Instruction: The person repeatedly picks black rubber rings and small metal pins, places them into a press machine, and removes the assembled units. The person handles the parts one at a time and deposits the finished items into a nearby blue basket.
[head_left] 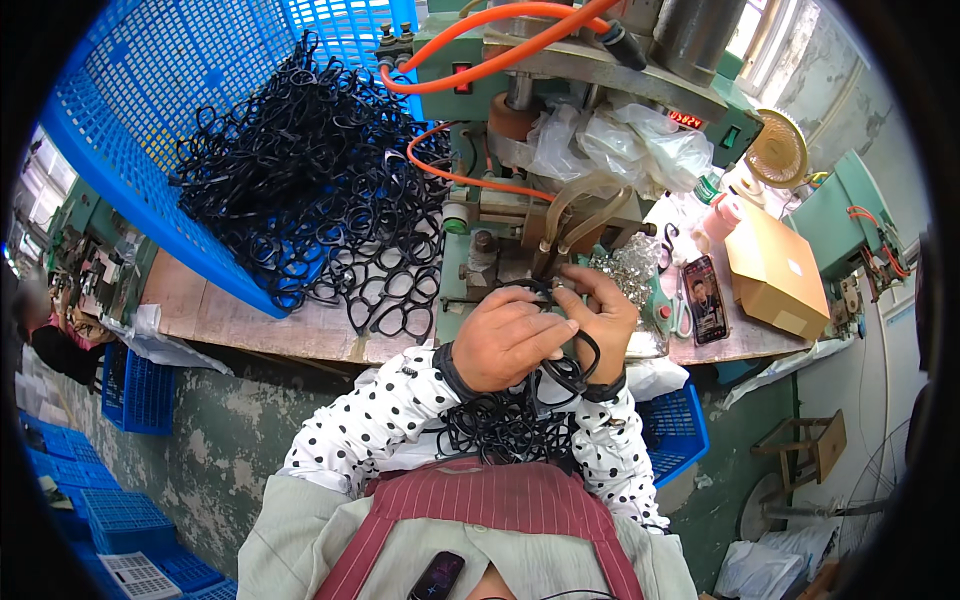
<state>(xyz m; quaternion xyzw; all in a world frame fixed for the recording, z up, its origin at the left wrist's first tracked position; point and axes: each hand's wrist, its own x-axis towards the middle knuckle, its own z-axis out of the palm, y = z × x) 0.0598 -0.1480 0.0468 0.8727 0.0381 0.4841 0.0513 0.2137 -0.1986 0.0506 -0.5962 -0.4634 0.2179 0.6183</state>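
Both hands meet at the front of a green bench press [520, 215]. My left hand [508, 342] has its fingers bent together over a black looped strap [535, 285], close under the press's tool. My right hand [603, 318] is closed beside it, thumb and fingertips pinched at the same spot; a small bit between them is too small to name. Another black loop [590, 365] hangs below the fingers, between the two hands. More black loops [505, 425] are heaped in my lap, under my wrists.
A tilted blue basket [130, 190] spills a big heap of black loops [300, 170] onto the table at left. Small shiny metal parts [625, 272] lie right of the press. Further right are scissors [683, 318], a phone [705, 300] and a cardboard box [775, 270]. Orange hoses [490, 25] cross above.
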